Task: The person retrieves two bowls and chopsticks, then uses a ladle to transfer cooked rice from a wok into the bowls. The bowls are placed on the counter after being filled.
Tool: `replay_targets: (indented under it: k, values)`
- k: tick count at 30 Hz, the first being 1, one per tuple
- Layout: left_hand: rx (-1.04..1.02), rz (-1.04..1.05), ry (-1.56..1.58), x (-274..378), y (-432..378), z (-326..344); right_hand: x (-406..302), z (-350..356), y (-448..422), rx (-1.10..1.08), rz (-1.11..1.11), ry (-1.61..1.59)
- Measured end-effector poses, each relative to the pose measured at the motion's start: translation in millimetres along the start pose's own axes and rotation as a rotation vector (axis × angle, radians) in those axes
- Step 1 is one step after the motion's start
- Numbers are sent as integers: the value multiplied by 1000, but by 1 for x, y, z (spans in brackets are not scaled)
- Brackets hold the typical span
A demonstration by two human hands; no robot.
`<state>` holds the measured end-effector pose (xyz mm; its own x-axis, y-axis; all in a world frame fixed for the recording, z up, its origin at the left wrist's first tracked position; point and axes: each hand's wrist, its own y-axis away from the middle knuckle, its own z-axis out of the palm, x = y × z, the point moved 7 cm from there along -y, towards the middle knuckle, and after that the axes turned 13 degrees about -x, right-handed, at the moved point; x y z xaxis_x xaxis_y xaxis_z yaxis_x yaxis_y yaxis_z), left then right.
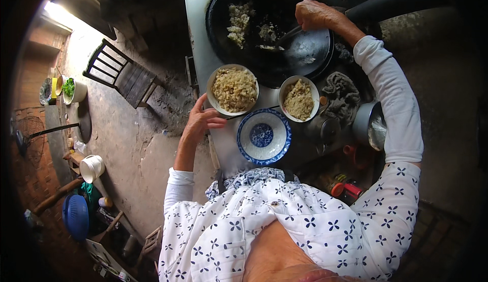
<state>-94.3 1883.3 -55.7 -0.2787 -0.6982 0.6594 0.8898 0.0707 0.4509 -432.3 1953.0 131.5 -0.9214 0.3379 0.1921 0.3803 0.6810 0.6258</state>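
Observation:
My right hand (pixel 314 14) is closed around the handle of a metal spatula (pixel 291 34), whose blade rests low in a large black wok (pixel 267 68). Cooked rice (pixel 239 24) lies at the wok's left side, with a smaller patch near the blade. Beside the bigger bowl of rice (pixel 209 80), my left hand (pixel 202 116) has its fingers apart, the fingertips at the bowl's lower left rim. A smaller bowl of rice (pixel 282 104) stands to the right. Nearest my body sits a blue-and-white patterned bowl (pixel 280 148) with nothing in it.
A grey cloth (pixel 341 95) lies right of the small bowl, near a metal pot (pixel 364 121) and a jar (pixel 329 131). A wooden chair (pixel 133 80) stands on the floor to the left. Farther left are a white bucket (pixel 91 168) and a blue basket (pixel 75 217).

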Motion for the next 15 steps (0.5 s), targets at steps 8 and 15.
replay_targets:
  k: [8,15]
  values:
    - [198,162,27,13,20,-42,7,-3,-6,161,104,-45]
    - [207,192,78,13,32,-49,7,6,-9,114,41,-53]
